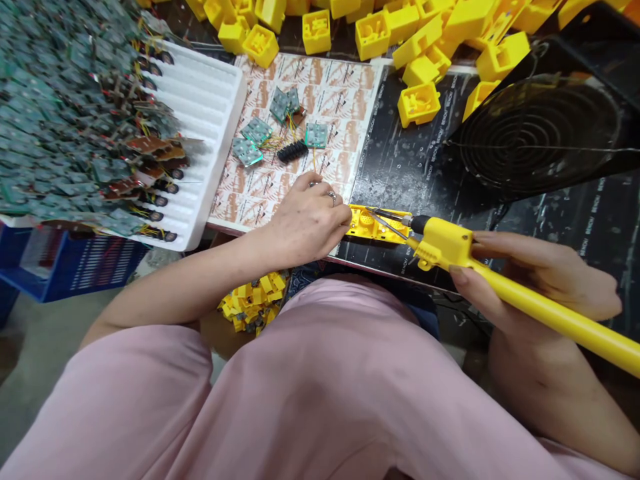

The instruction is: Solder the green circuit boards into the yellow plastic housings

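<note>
Could burn left hand (307, 220), curled at yellow casing (377, 231), hold unclear, by slipping leftward with soldering gun (445, 241) gripped in right hand (555, 267).

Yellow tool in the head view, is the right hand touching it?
Touching: the head view shows the right hand with its grip around the yellow tool, thumb pressed against its handle.

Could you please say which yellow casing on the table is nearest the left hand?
The yellow casing at the front edge of the table, beneath the tool tip; the others lie farther back.
</note>
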A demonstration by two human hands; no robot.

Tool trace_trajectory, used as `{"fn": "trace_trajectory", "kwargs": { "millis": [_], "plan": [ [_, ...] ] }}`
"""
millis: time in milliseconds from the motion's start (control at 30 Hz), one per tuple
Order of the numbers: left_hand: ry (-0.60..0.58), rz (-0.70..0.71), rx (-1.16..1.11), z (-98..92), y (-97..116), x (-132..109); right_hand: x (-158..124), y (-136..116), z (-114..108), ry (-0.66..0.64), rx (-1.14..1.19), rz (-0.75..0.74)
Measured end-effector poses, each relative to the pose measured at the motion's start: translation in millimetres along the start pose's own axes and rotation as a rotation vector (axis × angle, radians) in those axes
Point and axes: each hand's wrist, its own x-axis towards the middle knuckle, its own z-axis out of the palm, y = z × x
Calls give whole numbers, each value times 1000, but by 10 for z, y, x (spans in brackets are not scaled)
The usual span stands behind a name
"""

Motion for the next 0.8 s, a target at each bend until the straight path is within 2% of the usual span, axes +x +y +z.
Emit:
{"fn": "trace_trajectory", "kwargs": {
  "millis": [67, 133, 200, 367, 400, 533, 600, 733, 800],
  "plan": [
    [3, -1, -67, -6, -43, -38, -10, -37, 35, 106, 80, -35],
    [12, -20, -143, 3, -104, -62, -19, -79, 70, 157, 191, -14],
    [24, -63, -195, 31, -162, -59, -20, -103, 92, 157, 222, -14],
    [42, -115, -139, 118, -175, 36, -6, -60, 92, 65, -73, -6],
    [46, -110, -113, 128, -159, 52, -5, -45, 96, 66, -73, -12],
    [78, -95, -20, 144, -102, 74, -6, -33, 156, 121, 76, -191],
    [100, -80, 24, 146, -92, 71, -13, -67, 182, 81, 72, -209],
    [129, -47, 87, 157, -85, 88, -13, -153, 173, -37, -8, -103],
    [138, -39, 103, 165, -77, 111, 13, -170, 159, -105, -38, -118]
  ]
}}
